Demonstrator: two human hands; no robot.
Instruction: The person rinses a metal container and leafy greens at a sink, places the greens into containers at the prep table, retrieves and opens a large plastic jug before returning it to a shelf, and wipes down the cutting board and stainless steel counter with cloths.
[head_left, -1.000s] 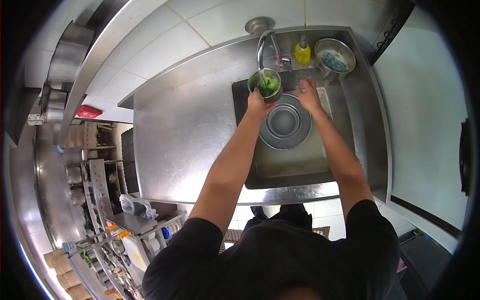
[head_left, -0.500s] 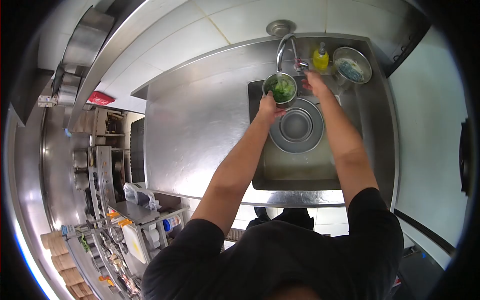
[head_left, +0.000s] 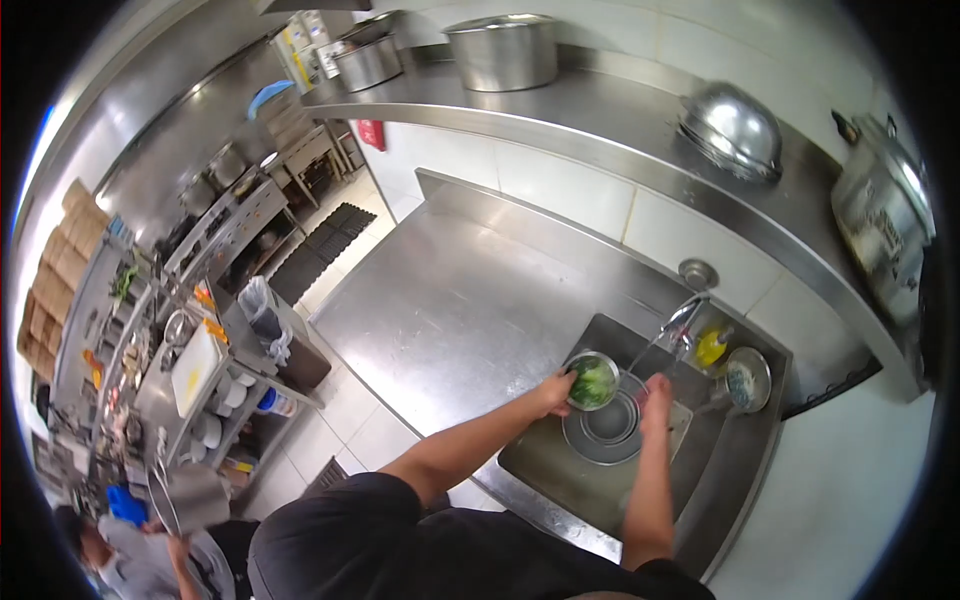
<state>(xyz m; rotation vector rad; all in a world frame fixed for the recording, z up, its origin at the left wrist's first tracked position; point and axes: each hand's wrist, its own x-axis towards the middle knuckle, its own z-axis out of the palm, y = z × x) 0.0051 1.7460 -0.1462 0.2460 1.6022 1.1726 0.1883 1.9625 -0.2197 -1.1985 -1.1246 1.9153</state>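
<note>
A small metal bowl of green leaves in water is held over the sink by my left hand, whose fingers wrap its left rim. My right hand is to the right of the bowl, below the faucet; its fingers are too blurred to read. Round metal pans sit nested in the sink, partly under the bowl.
A yellow soap bottle and a metal bowl with a scrubber stand right of the faucet. A shelf with pots runs above. Another person holding a metal pot is at the lower left.
The view has swung left and up, bringing in the shelf and the other person. The bowl has moved from under the faucet toward the left, and my right hand is lower, away from the tap.
</note>
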